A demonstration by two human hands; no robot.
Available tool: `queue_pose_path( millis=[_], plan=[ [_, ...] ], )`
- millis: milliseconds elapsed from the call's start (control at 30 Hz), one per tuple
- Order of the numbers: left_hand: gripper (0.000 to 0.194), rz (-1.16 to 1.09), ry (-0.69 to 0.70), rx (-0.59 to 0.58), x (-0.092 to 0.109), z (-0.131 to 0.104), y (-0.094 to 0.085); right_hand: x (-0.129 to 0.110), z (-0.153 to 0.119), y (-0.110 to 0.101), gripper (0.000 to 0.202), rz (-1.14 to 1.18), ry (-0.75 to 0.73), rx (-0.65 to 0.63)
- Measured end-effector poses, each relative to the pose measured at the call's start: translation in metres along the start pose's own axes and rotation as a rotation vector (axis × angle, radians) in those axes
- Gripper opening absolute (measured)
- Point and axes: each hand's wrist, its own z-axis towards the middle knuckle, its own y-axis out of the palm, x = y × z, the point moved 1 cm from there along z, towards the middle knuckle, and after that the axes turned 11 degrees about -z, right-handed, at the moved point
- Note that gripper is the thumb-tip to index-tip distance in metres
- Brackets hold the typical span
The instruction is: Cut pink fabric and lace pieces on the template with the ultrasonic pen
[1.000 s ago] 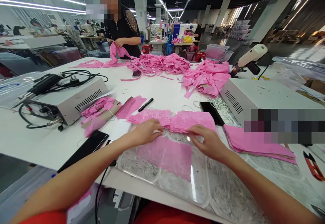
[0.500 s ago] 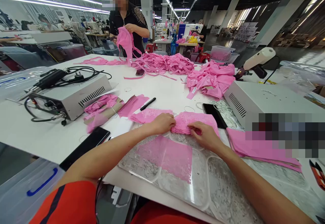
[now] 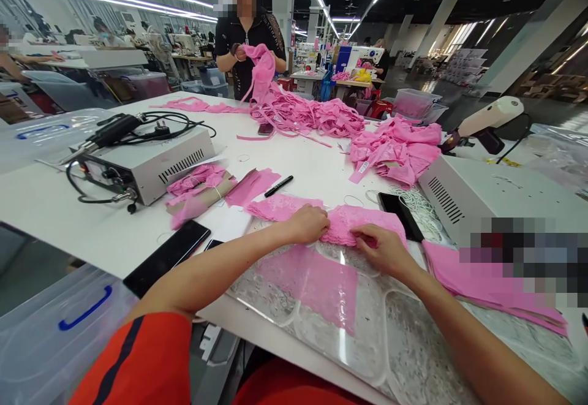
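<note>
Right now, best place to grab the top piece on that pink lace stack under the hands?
Probably the near scalloped edge of the pink lace stack, coming from the person's side. The pieces lie flat, so only an edge gives purchase. The left hand already presses the stack's left end and the right hand pinches that near edge; the black phone crowds the right side.

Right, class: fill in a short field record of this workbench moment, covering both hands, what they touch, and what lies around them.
left hand: closed on the near edge of the lace stack
right hand: fingers pressed on the same stack
lace stack: pink, on the white table
lace piece: flat under a clear plastic sheet
marker: beyond the left hand
black phone: right of the stack
co-worker: across the table, lifting pink fabric
</note>
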Motion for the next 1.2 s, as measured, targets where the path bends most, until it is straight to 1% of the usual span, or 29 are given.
queue_pose_path(
  millis=[233,367,500,633,700,833,933,1000,1067,1200],
  plan=[
    [0.023,-0.02,-0.015,0.026,0.001,-0.001,-0.002,-0.002,0.002,-0.004,0.022,-0.022,-0.009,-0.004],
    [0.016,-0.045,-0.022,0.084,0.005,-0.002,-0.005,-0.015,0.006,-0.003,0.025,-0.041,-0.017,0.051],
    [0.023,-0.075,-0.028,0.131,0.008,-0.001,-0.005,-0.027,0.015,0.006,0.027,-0.045,-0.037,0.081],
    [0.017,-0.12,-0.048,0.148,0.007,0.002,-0.002,-0.025,0.022,0.014,0.024,-0.015,0.005,0.058],
    [0.017,-0.149,-0.059,0.162,0.006,0.002,-0.001,-0.02,0.024,0.016,0.025,-0.006,0.028,0.044],
    [0.019,-0.206,-0.044,0.196,0.004,-0.003,0.0,-0.016,0.026,0.014,0.027,0.017,0.066,0.007],
    [0.024,-0.226,-0.034,0.212,0.002,-0.005,0.002,-0.016,0.028,0.012,0.03,0.038,0.09,-0.023],
    [0.018,-0.22,-0.047,0.221,0.001,-0.003,0.004,-0.017,0.028,0.011,0.032,0.052,0.105,-0.044],
    [0.017,-0.207,-0.068,0.232,-0.001,0.001,0.006,-0.017,0.028,0.009,0.034,0.072,0.119,-0.067],
    [0.024,-0.174,-0.09,0.264,-0.003,0.006,0.008,-0.016,0.029,0.006,0.036,0.129,0.15,-0.102]
  ],
)
